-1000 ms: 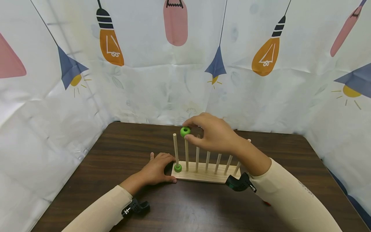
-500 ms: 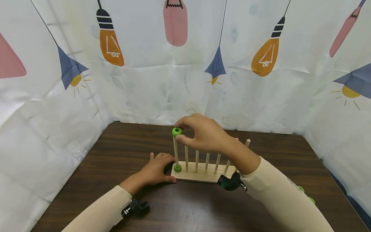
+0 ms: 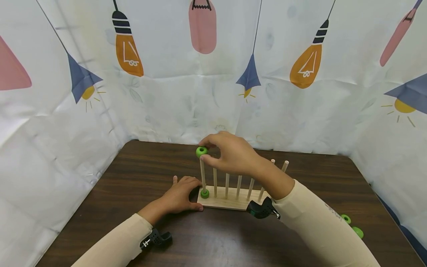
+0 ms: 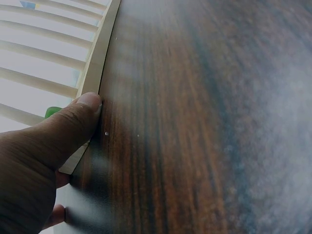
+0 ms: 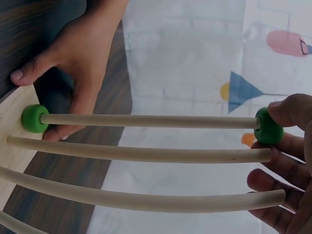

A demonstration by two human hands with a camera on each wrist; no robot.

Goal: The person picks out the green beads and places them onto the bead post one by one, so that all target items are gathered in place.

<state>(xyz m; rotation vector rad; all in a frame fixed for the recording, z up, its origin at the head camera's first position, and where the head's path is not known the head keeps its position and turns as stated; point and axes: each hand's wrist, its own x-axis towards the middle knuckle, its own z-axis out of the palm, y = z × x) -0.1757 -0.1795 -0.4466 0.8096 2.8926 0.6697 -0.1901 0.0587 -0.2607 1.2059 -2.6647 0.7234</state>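
Note:
My right hand [image 3: 230, 154] pinches a green wooden bead [image 3: 198, 153] between thumb and fingers, at the top of the leftmost peg [image 3: 202, 174]. In the right wrist view that bead [image 5: 269, 127] meets the peg's tip; how far the peg enters the hole cannot be told. Another green bead [image 3: 205, 194] sits at the foot of this same peg. The pegs rise from a pale wooden board [image 3: 221, 202]. Its left end is gripped by my left hand [image 3: 180, 194], thumb [image 4: 80, 114] along the front edge and fingers behind.
Two more green beads [image 3: 346, 218] lie on the dark wooden table [image 3: 207, 241] at the right, beside my right sleeve. Several bare pegs [image 3: 215, 181] stand in a row right of the leftmost one. A printed white curtain [image 3: 166, 107] hangs behind the table.
My right hand has carried the green bead leftward from above the second peg to the top of the leftmost peg. The left hand has stayed on the board. Beads at the right came into view.

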